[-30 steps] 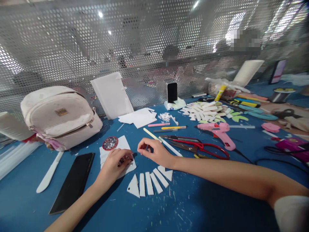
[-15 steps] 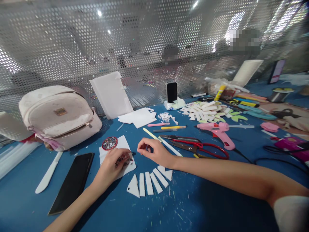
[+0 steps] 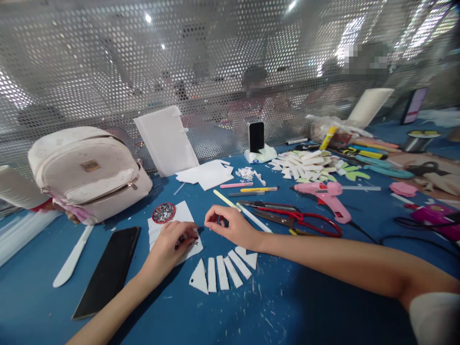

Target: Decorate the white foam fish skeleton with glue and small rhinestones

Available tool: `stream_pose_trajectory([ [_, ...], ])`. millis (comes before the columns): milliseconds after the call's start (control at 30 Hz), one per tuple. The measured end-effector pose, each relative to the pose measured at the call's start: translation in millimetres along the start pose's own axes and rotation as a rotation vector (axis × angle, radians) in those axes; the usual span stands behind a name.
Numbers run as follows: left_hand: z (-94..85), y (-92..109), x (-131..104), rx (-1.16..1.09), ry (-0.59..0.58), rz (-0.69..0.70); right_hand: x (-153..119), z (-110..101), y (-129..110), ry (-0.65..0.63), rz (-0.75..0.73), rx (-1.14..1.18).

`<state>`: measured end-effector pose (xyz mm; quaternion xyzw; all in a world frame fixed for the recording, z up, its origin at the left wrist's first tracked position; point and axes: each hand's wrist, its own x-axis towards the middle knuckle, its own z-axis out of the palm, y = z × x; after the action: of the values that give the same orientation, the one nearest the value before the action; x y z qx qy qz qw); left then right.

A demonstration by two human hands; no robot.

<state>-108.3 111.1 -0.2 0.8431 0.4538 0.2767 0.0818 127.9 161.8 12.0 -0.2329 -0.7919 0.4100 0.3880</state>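
Note:
My left hand (image 3: 171, 242) is over a white sheet (image 3: 186, 214), its fingers curled down among small dark, glittery pieces (image 3: 196, 243). Whatever its fingertips grip is hidden or too small to name. Beside it, my right hand (image 3: 233, 225) hovers with thumb and forefinger pinched and the other fingers curled; I cannot make out anything between them. A round red-rimmed dish (image 3: 163, 213) full of similar glittery bits rests on the sheet's upper left. Nearer me, several white foam-like strips (image 3: 222, 273) lie fanned out, with a pointed end piece (image 3: 199, 277) that has a hole.
To the right are red-handled scissors (image 3: 319, 224), a pink glue gun (image 3: 328, 194) and its cord. A heap of white and green cut pieces (image 3: 305, 164) lies behind. On the left are a white knife (image 3: 74, 258), a black phone (image 3: 108, 273) and a pale backpack (image 3: 89, 175).
My left hand has shifted slightly right over the glittery pieces, its fingers moving among them. My right hand stays in the same pinched pose.

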Motion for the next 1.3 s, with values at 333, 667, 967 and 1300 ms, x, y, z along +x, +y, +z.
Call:
stream_pose_trajectory([
  [333, 3.9, -2, 1, -0.021, -0.019, -0.059, 0, 0, 0, 0.0, -0.005, -0.006],
  [667, -1.7, 7, 2, -0.175, 0.039, -0.239, 1, 1, 1, 0.005, -0.016, 0.004],
  [967, 0.3, 3, -3, -0.387, 0.094, -0.345, 1, 2, 5, 0.02, -0.019, 0.021],
  [1300, 2.8, 19, 6, -0.527, 0.225, -0.357, 1, 0, 2, 0.056, -0.006, 0.032],
])
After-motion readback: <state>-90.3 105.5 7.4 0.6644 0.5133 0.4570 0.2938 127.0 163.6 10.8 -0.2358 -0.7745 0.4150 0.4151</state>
